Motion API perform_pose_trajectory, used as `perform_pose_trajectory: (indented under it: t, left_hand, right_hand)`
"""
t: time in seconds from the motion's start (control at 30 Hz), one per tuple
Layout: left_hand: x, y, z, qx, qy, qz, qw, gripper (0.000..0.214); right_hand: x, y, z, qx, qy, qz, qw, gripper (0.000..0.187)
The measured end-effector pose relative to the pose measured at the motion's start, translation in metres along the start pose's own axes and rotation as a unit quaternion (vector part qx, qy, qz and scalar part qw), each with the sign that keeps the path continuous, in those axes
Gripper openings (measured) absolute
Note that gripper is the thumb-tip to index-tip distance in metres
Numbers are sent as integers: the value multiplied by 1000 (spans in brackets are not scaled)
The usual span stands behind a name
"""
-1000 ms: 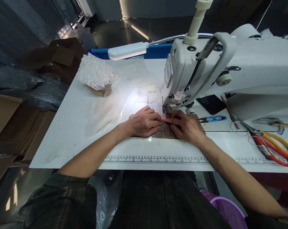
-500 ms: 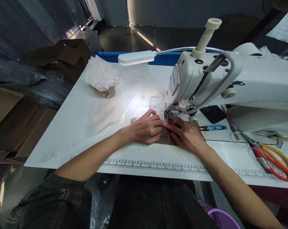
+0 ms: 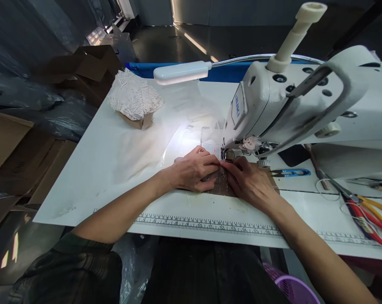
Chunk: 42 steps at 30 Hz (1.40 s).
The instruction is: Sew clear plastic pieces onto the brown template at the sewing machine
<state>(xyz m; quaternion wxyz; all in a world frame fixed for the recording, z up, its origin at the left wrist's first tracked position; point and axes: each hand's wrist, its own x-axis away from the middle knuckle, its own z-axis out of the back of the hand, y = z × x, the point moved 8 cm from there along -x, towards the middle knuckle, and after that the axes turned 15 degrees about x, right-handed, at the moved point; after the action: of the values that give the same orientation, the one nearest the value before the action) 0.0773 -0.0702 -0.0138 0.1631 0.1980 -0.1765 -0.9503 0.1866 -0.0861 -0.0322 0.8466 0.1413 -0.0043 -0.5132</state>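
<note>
At the presser foot of a white sewing machine, my two hands meet with fingertips almost touching. My left hand is closed, its thumb and forefinger pinching the edge of a thin sheer fabric. Just right of it, my right hand is closed on the same fabric near the needle. The pinched edge is small and partly hidden by my fingers. Under the hands lies a brown plate. A bright lamp lights the fabric behind my left hand.
White lace fills a small cardboard box at the back left. Blue thread snips and red and orange-handled scissors lie to the right. A printed ruler runs along the table's front. Cardboard boxes stand left.
The view has shifted a little, so the machine and tools appear farther right. Both hands keep their pinch at the presser foot, with hardly any movement.
</note>
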Motion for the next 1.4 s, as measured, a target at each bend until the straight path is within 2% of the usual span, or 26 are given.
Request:
perform_pose_trajectory:
  t: [0.27, 0.8, 0.9, 0.97, 1.03, 1.13, 1.27, 1.4]
  left_hand:
    - [0, -3, -2, -12, -18, 10, 1000, 30]
    - [-3, -15, -6, -26, -32, 44, 998, 37]
    - [-4, -15, -4, -30, -31, 47, 998, 38]
    - [-5, -15, -3, -34, -33, 46, 998, 40]
    - [-6, -15, -3, -37, -36, 43, 998, 41]
    - [-7, -15, -1, -34, -37, 40, 998, 41]
    - [-6, -17, -1, -29, -37, 44, 998, 42]
    - [-6, -19, -2, -28, -42, 51, 997, 45]
  right_hand:
    - [1, 5, -4, -33, -22, -18, 999, 41]
    - [-4, 6, -5, -11, -59, -42, 997, 42]
    - [-2, 10, -2, -63, -43, -50, 996, 42]
    - [1, 15, 2, -137, -23, -52, 989, 40]
    - [2, 24, 4, -227, -9, -57, 972, 37]
    - [0, 42, -7, -322, -32, -95, 941, 34]
    - [-5, 63, -19, -359, -25, -145, 922, 38]
    - [0, 60, -19, -361, -36, -120, 924, 36]
